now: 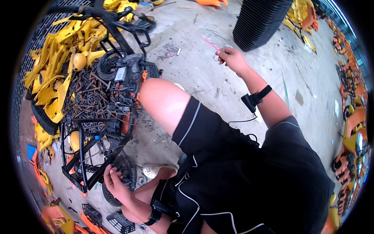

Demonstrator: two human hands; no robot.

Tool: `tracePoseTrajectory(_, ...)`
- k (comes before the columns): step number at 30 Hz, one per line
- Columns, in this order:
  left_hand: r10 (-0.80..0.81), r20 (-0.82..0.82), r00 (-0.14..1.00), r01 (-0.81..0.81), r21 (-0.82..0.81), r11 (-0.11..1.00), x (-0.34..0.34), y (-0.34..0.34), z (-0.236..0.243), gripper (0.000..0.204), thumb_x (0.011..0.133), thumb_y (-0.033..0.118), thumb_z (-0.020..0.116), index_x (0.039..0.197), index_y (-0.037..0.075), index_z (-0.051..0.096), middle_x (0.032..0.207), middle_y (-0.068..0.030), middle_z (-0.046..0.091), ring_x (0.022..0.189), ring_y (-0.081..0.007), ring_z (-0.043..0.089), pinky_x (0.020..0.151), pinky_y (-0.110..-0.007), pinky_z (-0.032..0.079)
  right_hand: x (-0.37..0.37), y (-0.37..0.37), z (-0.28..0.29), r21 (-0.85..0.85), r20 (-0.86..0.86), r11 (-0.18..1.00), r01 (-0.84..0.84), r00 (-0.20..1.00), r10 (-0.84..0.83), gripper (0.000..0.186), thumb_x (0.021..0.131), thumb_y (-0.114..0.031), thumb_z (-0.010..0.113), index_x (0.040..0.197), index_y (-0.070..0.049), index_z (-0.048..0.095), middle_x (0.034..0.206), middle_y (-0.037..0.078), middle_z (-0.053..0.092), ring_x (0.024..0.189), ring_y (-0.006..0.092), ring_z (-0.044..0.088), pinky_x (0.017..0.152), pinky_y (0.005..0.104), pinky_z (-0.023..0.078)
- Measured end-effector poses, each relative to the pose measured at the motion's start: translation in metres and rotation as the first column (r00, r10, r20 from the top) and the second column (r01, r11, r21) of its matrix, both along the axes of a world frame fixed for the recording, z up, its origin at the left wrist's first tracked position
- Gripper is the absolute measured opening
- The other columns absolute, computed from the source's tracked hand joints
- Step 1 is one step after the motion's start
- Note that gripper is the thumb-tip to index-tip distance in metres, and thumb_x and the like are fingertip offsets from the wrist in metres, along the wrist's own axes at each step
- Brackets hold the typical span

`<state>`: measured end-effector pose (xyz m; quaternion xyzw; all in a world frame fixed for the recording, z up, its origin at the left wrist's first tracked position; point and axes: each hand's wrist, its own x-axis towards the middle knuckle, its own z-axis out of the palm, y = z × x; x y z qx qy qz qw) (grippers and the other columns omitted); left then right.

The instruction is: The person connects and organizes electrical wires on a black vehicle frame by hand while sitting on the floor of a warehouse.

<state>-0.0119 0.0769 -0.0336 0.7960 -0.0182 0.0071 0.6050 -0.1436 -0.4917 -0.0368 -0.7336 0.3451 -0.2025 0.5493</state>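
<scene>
My right hand (231,60) is raised over the floor to the right of my knee. It pinches a thin, straight pink stick (210,44), which points up and to the left; its exact kind is unclear. Lower down, my left hand (115,185) has its fingers loosely bent and apart, with nothing visible in them. It is beside the black tubular frame (81,156) of a partly stripped small vehicle, close to a black tyre (111,196). That vehicle's handlebar (111,21) rises at the upper left, above exposed black and orange parts (130,72).
Rusty metal pieces (89,91) lie heaped beyond the vehicle, among piled yellow plastic panels (50,89). A ribbed black stack (261,23) stands at the top right. Orange and yellow vehicles line the right side (352,140). Black baskets (120,221) sit at the lower left.
</scene>
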Motion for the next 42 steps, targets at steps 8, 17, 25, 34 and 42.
tracePoseTrajectory(8, -0.034, -0.096, 0.995, 0.047, 0.137, 0.989, 0.011, 0.006, -0.025, 0.025, 0.1, 0.017, 0.053, 0.12, 0.004, 0.062, 0.093, -0.0008, 0.064, 0.073, -0.0053, 0.052, 0.063, -0.019, 0.041, -0.044, -0.009, -0.097, 0.182, 0.003, 0.958, 0.22, 0.975, -0.224, 0.026, 0.095, -0.022, 0.061, 0.099, 0.003, 0.066, 0.084, 0.006, 0.066, 0.075, 0.0138, 0.06, 0.071, 0.0281, 0.048)
tracePoseTrajectory(17, -0.107, -0.132, 0.985, 0.136, 0.228, 0.964, 0.007, -0.001, -0.027, 0.026, 0.101, 0.018, 0.053, 0.119, 0.003, 0.062, 0.088, 0.0001, 0.063, 0.07, -0.0041, 0.05, 0.061, -0.019, 0.041, -0.102, -0.022, -0.257, -0.02, -0.687, 0.974, 0.226, 0.705, -0.178, 0.07, 0.09, -0.064, 0.051, 0.078, 0.004, 0.066, 0.078, 0.016, 0.065, 0.07, 0.0284, 0.063, 0.059, 0.0424, 0.049)
tracePoseTrajectory(25, -0.159, -0.072, 0.985, 0.173, 0.295, 0.94, 0.0, -0.006, -0.014, 0.025, 0.1, 0.016, 0.054, 0.118, 0.0, 0.062, 0.09, -0.004, 0.063, 0.076, -0.0082, 0.054, 0.068, -0.023, 0.046, -0.134, -0.023, -0.238, 0.227, -0.715, 0.958, 0.177, 0.698, 0.041, 0.044, 0.094, -0.045, 0.054, 0.089, -0.003, 0.067, 0.086, 0.007, 0.068, 0.069, 0.0199, 0.062, 0.061, 0.0366, 0.047)
tracePoseTrajectory(34, -0.244, -0.003, 0.97, 0.235, 0.282, 0.93, -0.016, -0.022, 0.005, 0.023, 0.097, 0.015, 0.059, 0.112, -0.002, 0.064, 0.088, -0.0056, 0.066, 0.079, -0.0096, 0.058, 0.074, -0.026, 0.049, -0.03, 0.027, 0.043, -0.345, -0.297, 0.911, -0.225, 0.947, 0.122, 0.026, 0.097, -0.025, 0.055, 0.09, -0.002, 0.062, 0.078, 0.009, 0.065, 0.075, 0.0191, 0.059, 0.075, 0.0335, 0.048)
tracePoseTrajectory(42, -0.265, 0.123, 0.956, 0.233, 0.227, 0.945, -0.022, -0.011, 0.017, 0.017, 0.093, 0.012, 0.061, 0.106, 0.001, 0.066, 0.089, -0.0139, 0.067, 0.075, -0.0209, 0.065, 0.068, -0.031, 0.051, 0.083, 0.232, 0.22, -0.83, -0.269, 0.218, -0.513, 0.711, 0.649, 0.021, 0.093, -0.011, 0.06, 0.112, -0.005, 0.062, 0.104, 0.008, 0.065, 0.091, 0.0187, 0.062, 0.076, 0.0311, 0.05)
